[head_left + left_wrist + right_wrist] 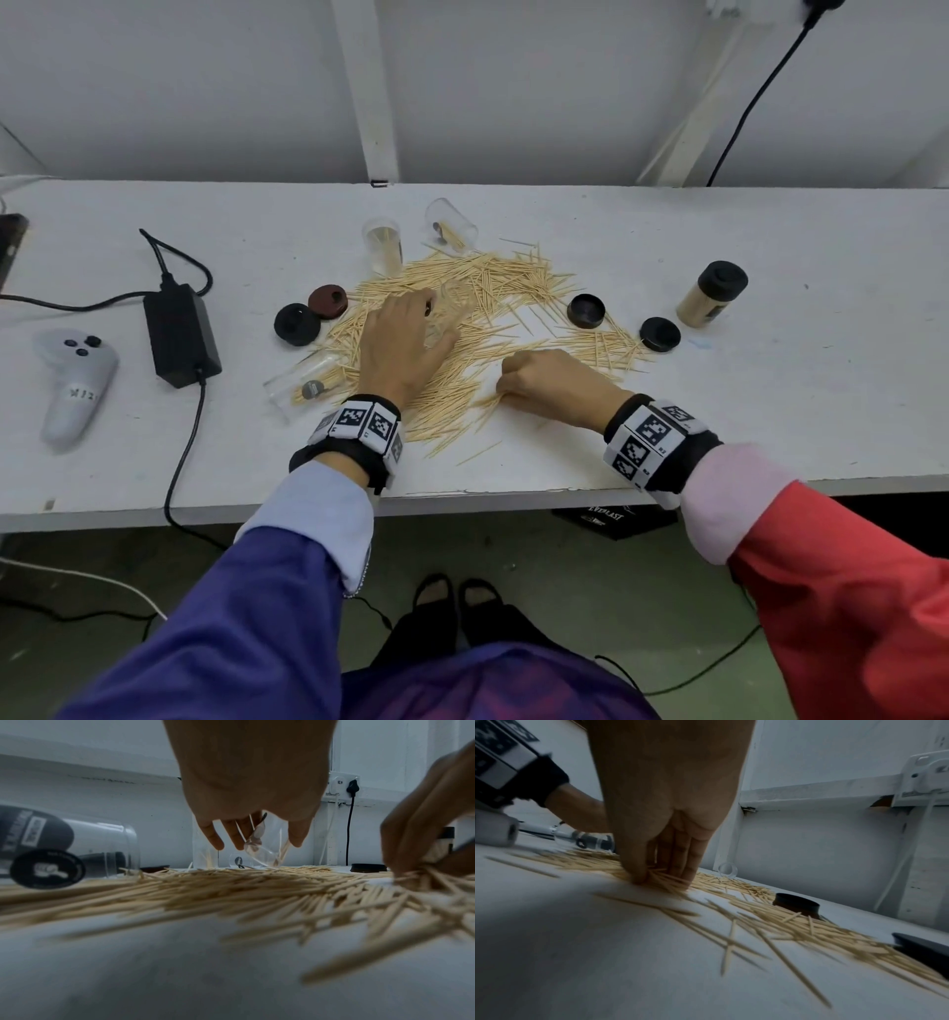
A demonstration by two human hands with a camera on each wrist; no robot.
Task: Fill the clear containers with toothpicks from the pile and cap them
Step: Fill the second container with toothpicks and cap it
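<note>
Spreading across the white surface is a loose pile of toothpicks, pale wood, thin, pointed, lying criss-cross; left hand sits over the middle of the pile with fingers curled round a clear container held tilted, mouth toward the toothpicks, a few sticks visible inside; right hand is at the near edge of the pile, thumb and fingertips pinching a small bunch of toothpicks against the surface.

Other clear containers: one upright behind the pile with a few sticks in it; one on its side just right of that, holding some sticks; one on its side left of the left wrist, round dark sticker on its base, print blurred, unreadable.

Capped full container stands well right of the pile, black cap on, packed with toothpicks.

Loose caps: black cap and dark red cap just left of the pile; two black caps at its right edge, touching stray sticks.

Far left: grey handheld controller with small unreadable marking; black power adapter with cable.

Wrist bands carry black-and-white square tag markers; black item under the surface edge reads "EVERLAST", partly cut off.
</note>
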